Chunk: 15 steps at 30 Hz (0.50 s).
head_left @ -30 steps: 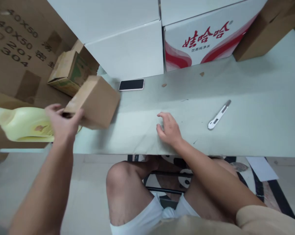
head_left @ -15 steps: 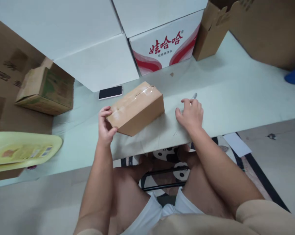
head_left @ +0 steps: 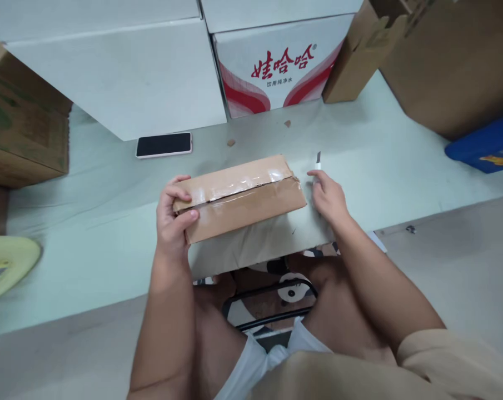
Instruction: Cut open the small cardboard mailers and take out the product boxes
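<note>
A small brown cardboard box lies near the table's front edge, with a slit running along its taped top seam. My left hand grips its left end, thumb on the near side of the seam and fingers on the far side. To the right of the box, and apart from it, my right hand is closed around a utility knife. The knife's blade is out and points away from me; most of its handle is hidden in the hand.
A phone lies behind the box. White cartons line the table's back. Cardboard boxes stand at the left and back right. A yellow container is at left, a blue one at right. Cardboard scraps lie on the table.
The box has turned and rolled toward me in my left hand, so its seam faces up more. The knife now shows with its blade pointing forward. My view has shifted right.
</note>
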Tool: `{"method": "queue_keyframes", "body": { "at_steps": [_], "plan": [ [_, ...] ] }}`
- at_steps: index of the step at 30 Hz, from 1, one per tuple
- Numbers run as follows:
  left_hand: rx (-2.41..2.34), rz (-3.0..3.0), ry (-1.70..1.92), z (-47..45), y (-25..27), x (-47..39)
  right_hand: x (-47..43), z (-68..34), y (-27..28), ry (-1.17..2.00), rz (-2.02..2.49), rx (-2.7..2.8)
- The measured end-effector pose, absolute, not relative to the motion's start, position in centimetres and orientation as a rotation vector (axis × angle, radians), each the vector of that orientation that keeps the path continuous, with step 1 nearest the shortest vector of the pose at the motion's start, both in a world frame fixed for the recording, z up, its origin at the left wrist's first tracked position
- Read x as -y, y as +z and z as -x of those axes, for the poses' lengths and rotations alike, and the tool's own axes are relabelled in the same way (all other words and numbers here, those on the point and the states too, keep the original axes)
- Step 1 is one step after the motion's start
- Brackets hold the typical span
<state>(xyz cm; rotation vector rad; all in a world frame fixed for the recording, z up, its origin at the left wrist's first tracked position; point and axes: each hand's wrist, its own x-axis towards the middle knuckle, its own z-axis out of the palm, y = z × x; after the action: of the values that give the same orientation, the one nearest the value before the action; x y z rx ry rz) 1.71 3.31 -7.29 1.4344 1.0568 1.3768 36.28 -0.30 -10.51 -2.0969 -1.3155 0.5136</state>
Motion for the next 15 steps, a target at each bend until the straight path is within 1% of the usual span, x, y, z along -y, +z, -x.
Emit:
{"method": "queue_keyframes", "body": {
  "at_steps": [2,4,7,11,15],
  "plan": [
    [-1.043,-1.414,1.387,-1.9,-7.2,-3.2,0.0,-35.9,-10.2,0.715,1.868,1.117],
    [-1.03,-1.432,1.378,-2.0,-7.1,-3.0,-0.1,-35.4,-9.6,0.824,1.61,0.941],
    [-0.994,-1.508,1.336,-2.0,-6.9,-2.6,0.3,-34.2,-8.0,0.726,1.37,0.833],
    [-1.012,-1.596,1.281,-2.1,-6.6,-2.4,1.5,-31.8,-3.5,0.497,1.271,0.927],
    [-1.014,-1.562,1.283,-2.2,-6.3,-2.4,2.5,-29.3,1.1,0.508,1.143,1.067]
  ]
}}
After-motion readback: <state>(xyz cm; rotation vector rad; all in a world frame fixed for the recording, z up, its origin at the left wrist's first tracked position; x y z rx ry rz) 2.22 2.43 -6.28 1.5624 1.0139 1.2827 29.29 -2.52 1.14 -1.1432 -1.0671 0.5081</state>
